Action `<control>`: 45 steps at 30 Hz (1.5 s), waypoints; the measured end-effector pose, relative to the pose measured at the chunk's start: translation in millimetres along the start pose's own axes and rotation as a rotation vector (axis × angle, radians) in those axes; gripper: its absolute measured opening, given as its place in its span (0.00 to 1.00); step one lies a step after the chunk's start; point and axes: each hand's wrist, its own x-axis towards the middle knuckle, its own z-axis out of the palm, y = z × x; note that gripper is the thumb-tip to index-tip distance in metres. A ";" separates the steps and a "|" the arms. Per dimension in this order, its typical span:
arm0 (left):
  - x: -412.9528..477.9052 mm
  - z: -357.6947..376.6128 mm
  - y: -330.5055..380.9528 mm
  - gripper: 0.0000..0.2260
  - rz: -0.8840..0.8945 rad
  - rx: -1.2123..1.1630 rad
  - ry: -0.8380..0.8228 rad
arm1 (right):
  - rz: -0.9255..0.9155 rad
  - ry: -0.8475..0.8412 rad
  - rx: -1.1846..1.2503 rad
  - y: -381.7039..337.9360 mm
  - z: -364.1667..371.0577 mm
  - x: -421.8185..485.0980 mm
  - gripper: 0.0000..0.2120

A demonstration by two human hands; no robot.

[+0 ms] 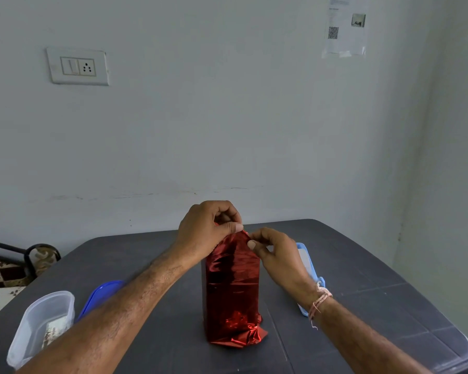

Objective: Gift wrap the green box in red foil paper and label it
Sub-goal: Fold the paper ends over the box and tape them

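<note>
Here, with the red foil [232,287] sheathing the upright box at the middle of the table [362,265], left hand [208,233] and right hand [276,252] both pinch its top end, which should likely be pulled taut and creased flat against the box before sealing.

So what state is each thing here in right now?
Foil-wrapped box: upright on the table, bottom crumpled.
Left hand: pinches the box's top edge.
Right hand: pinches the same edge.
Clear container: open, no lid on.
Blue lid: lying beside the container.
</note>
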 end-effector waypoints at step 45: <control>-7.8 19.6 -73.8 0.20 -0.694 -0.790 -0.137 | 0.238 -0.198 0.179 -5.3 4.5 47.5 0.10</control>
